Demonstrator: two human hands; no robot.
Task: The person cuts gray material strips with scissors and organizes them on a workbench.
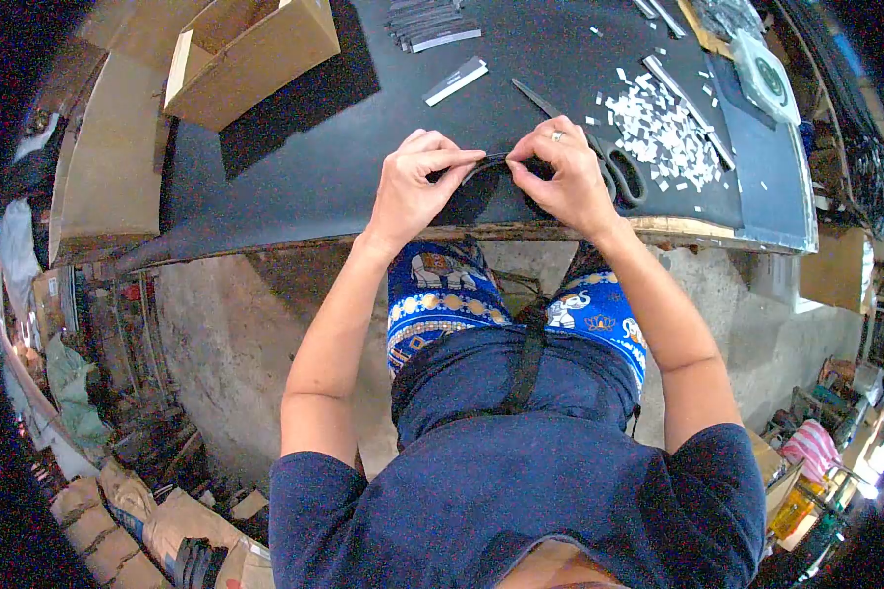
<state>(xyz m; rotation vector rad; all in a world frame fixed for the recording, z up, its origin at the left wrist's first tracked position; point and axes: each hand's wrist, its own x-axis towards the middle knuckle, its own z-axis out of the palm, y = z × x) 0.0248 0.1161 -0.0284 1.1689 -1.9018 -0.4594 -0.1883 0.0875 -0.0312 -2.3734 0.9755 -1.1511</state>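
Both hands are up over the near edge of a black-topped table [295, 201]. My left hand [411, 188] pinches one end of a thin, curved black strip [495, 158] between thumb and fingertips. The other end is pinched by my right hand [566, 179], which wears a ring. The strip bows between the two hands, and its exact kind is too small to tell. Scissors [627, 179] with dark handles lie beside and partly behind my right hand, blades pointing to the far left. Beyond the hands lies a black-and-white printed strip [456, 81].
Many small white and dark cut pieces [663, 128] are scattered at the right, with a long narrow bar [690, 110] across them. A stack of strips [430, 25] sits at the back. An open cardboard box [275, 64] stands at the left; plastic-wrapped rolls [759, 77] lie far right.
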